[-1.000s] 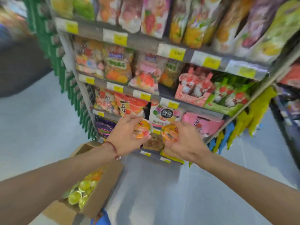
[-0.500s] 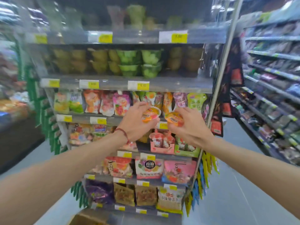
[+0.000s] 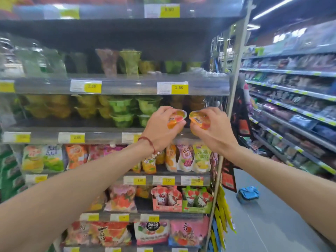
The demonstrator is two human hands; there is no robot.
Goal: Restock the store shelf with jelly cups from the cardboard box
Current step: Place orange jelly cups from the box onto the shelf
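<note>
Our left hand (image 3: 160,130) curls round one orange jelly cup (image 3: 177,118), raised before the shelf (image 3: 101,138) of stacked cups (image 3: 121,111); our right hand (image 3: 216,131) pinches a second cup (image 3: 199,120) just beside it. We judge both light, slick and easily dented, so we grip the sides near the rim, gently.

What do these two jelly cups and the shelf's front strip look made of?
Left jelly cup in the left hand and right jelly cup in the right hand: probably clear glossy plastic, orange jelly showing through. Shelf strip: seemingly clear shiny plastic, glare over price labels.
</note>
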